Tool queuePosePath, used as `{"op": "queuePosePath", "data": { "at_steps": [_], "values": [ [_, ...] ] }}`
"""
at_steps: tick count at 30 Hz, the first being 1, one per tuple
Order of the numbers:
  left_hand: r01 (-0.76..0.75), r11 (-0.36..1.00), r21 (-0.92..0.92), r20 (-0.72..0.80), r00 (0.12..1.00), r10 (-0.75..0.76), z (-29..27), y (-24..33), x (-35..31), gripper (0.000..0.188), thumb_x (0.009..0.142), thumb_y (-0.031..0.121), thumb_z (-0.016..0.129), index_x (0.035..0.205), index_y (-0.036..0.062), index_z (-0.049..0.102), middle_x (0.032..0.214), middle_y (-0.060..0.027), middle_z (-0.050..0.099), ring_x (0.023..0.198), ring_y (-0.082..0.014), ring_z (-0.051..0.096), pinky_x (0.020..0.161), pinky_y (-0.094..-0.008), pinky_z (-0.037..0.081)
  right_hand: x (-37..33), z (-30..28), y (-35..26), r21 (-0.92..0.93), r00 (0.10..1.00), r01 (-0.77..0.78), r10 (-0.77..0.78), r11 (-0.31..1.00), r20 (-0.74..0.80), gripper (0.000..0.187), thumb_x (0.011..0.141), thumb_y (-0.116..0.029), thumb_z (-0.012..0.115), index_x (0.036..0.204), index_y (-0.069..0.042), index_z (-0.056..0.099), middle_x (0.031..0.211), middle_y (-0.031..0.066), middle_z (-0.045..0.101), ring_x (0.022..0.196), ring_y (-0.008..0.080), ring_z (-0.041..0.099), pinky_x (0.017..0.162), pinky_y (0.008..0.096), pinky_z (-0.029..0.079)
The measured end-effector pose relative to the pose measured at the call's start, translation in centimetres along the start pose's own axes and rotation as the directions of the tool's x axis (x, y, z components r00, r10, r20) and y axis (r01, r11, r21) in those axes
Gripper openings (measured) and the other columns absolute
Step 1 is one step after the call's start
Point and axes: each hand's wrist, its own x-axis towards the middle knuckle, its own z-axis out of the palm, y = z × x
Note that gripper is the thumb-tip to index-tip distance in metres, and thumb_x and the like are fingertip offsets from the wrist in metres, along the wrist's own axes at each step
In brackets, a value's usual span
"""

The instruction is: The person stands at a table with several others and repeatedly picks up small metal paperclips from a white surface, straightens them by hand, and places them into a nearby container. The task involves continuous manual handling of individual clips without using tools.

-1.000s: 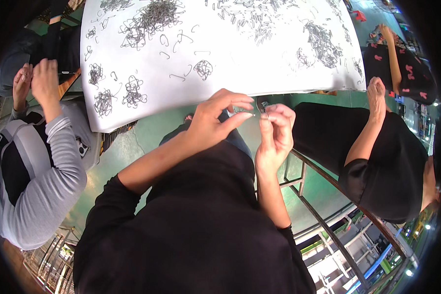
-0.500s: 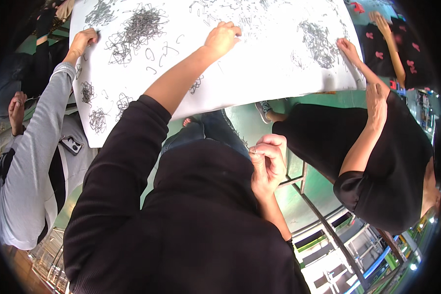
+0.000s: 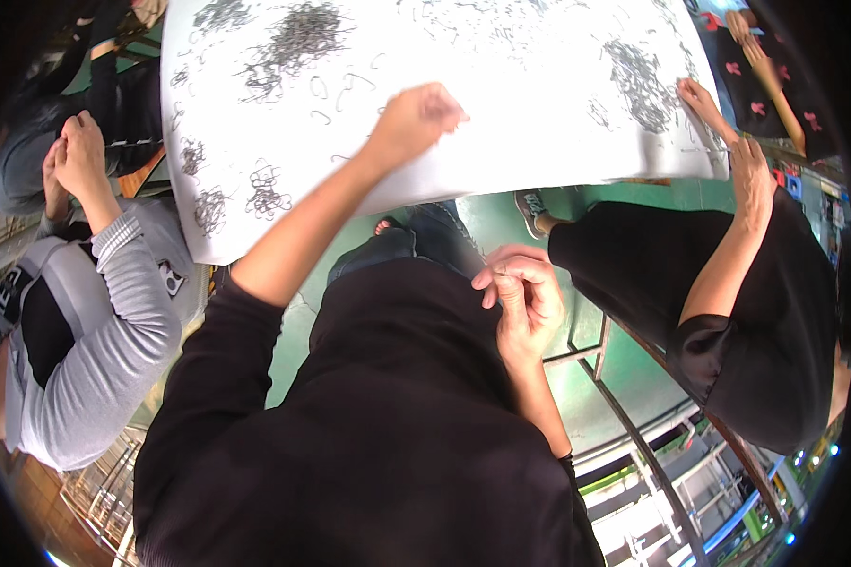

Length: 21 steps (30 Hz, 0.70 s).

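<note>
My left hand (image 3: 416,123) hovers over the near part of the white-covered table (image 3: 501,161), fingers curled in and thumb and fingertips together. It is smeared by motion, and what it pinches, if anything, is too small to name. In front of my body, below the table edge, my right hand (image 3: 528,302) is closed with thumb against fingers. A thin sliver seems to lie in its pinch, too small to make out. Nearest to my left hand are loose thin dark loops and curved strands (image 3: 355,83). A dense heap of strands (image 3: 303,40) lies farther left.
More dark strand piles lie at the left (image 3: 268,189) and right (image 3: 638,85) of the table. A grey-sleeved person (image 3: 113,312) sits at my left, hands together. At my right a black-clad person (image 3: 766,312) reaches onto the table. Metal frame bars (image 3: 633,435) stand lower right.
My left hand has pulled back from the scattered strands toward me. My right hand has shifted slightly, still pinched. The person at left has drawn an arm off the table, bringing both hands together.
</note>
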Motion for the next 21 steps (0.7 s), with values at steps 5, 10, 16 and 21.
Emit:
{"op": "queuePosePath", "data": {
  "at_steps": [5, 10, 16, 21],
  "values": [
    [0.212, 0.915, -0.344, 0.089, 0.977, -0.193, -0.1, 3.2, -9.9, 0.011, 0.084, 0.009, 0.069, 0.088, 0.0005, 0.062, 0.083, -0.0061, 0.066, 0.070, -0.0088, 0.059, 0.060, -0.0237, 0.050, -0.6, 1.9, 0.9, 0.052, 0.996, -0.042, 0.038, 0.998, 0.076, 0.005, 0.094, -0.001, 0.053, 0.096, 0.001, 0.056, 0.095, 0.0160, 0.059, 0.074, 0.0187, 0.065, 0.056, 0.0236, 0.052],
    [0.190, 0.909, -0.371, -0.070, 0.971, -0.231, -0.7, 3.9, -13.2, 0.015, 0.086, 0.009, 0.067, 0.098, -0.0005, 0.065, 0.087, -0.0071, 0.066, 0.075, -0.0092, 0.060, 0.065, -0.0245, 0.051, -0.7, 3.5, 1.5, 0.060, 0.989, -0.084, 0.076, 0.995, 0.127, 0.004, 0.093, 0.001, 0.052, 0.096, 0.001, 0.054, 0.094, 0.0146, 0.060, 0.072, 0.0182, 0.064, 0.057, 0.0250, 0.053],
    [0.157, 0.900, -0.407, -0.081, 0.975, -0.207, -1.2, 4.1, -15.7, 0.023, 0.089, 0.009, 0.064, 0.110, -0.0003, 0.061, 0.093, -0.0094, 0.068, 0.079, -0.0106, 0.061, 0.073, -0.0260, 0.051, -0.7, 4.6, 1.6, 0.086, 0.981, -0.124, 0.110, 0.988, 0.157, 0.006, 0.093, -0.002, 0.056, 0.097, 0.002, 0.058, 0.094, 0.0123, 0.062, 0.074, 0.0174, 0.066, 0.059, 0.0245, 0.053],
    [0.066, 0.877, -0.476, -0.113, 0.984, -0.135, -0.7, 5.5, -18.0, 0.019, 0.089, 0.007, 0.064, 0.107, -0.0003, 0.061, 0.093, -0.0090, 0.070, 0.084, -0.0123, 0.063, 0.077, -0.0269, 0.052, -1.2, 5.6, 1.5, 0.078, 0.971, -0.161, 0.143, 0.984, 0.192, 0.008, 0.091, 0.004, 0.053, 0.099, 0.000, 0.053, 0.092, 0.0128, 0.062, 0.071, 0.0178, 0.065, 0.059, 0.0255, 0.052]
  ]
}}
